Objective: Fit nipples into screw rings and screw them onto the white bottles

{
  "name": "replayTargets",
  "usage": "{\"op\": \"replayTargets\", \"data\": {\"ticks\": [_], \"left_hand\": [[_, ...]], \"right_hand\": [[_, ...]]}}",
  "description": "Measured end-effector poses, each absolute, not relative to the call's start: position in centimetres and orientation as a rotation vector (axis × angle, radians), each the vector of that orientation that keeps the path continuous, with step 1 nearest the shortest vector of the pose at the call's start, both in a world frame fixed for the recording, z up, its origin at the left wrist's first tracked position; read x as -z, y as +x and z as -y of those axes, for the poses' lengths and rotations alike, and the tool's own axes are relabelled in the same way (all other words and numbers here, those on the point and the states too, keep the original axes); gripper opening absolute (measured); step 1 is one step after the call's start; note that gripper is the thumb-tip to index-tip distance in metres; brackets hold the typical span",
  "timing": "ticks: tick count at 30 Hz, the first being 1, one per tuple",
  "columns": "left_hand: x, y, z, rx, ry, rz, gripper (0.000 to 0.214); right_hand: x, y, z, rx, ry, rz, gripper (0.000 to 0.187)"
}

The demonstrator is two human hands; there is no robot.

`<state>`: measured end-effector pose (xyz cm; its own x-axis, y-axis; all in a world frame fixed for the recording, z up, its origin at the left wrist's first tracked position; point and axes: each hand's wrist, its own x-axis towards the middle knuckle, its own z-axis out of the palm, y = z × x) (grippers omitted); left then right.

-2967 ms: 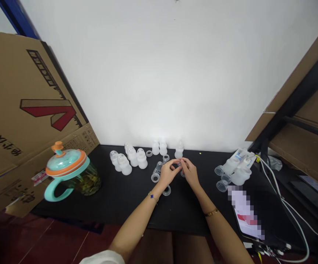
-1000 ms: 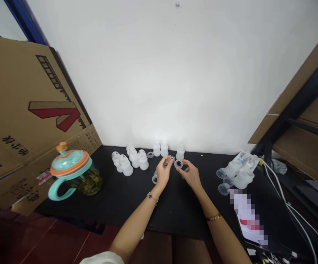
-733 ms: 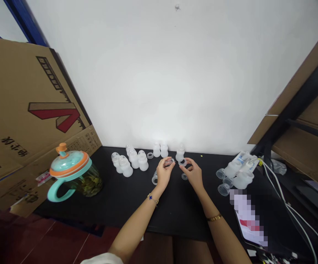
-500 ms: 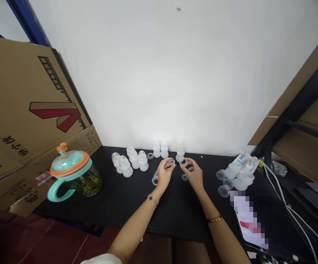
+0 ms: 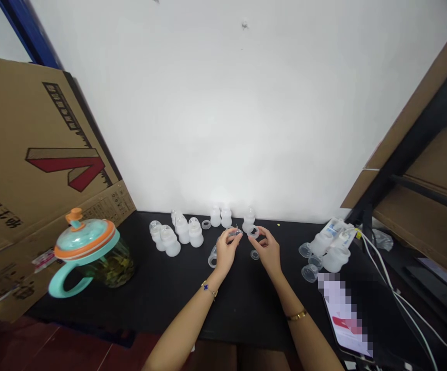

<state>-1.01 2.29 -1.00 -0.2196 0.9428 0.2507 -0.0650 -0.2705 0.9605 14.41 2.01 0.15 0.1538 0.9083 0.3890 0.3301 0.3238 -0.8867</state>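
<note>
My left hand [image 5: 226, 251] is above the black table [image 5: 177, 288], its fingers pinched on a small clear plastic part [image 5: 234, 234]. My right hand [image 5: 268, 249] pinches a clear plastic ring [image 5: 253, 232] just right of it; the hands are a little apart. Small white frosted bottles stand in a group [image 5: 177, 234] to the left, and three more [image 5: 227, 216] stand by the wall behind my hands. Loose clear rings [image 5: 254, 254] and a clear piece [image 5: 212, 257] lie on the table near my hands.
A glass jug with a teal and orange lid [image 5: 87, 252] stands at the left, in front of a leaning cardboard box [image 5: 33, 165]. More bottles and clear caps [image 5: 324, 250] lie at the right. A phone [image 5: 345, 314], white cables [image 5: 393, 288] and a dark shelf frame [image 5: 412, 154] fill the right side.
Three seconds ago my hands were joined over one piece; they have since drawn apart, each holding its own clear part. The view has shifted slightly to the left.
</note>
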Motion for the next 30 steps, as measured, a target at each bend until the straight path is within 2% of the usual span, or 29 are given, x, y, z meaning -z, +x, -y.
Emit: {"op": "replayTargets", "data": {"ticks": [18, 30], "left_hand": [[0.15, -0.74, -1.70, -1.549, 1.221, -1.146, 0.040], [0.13, -0.40, -1.73, -1.545, 1.124, -1.054, 0.033]], "right_hand": [[-0.97, 14.16, -1.38, -0.676, -1.254, 1.366, 0.052], [-1.13, 14.18, -1.40, -0.681, -1.248, 1.305, 0.050]]}}
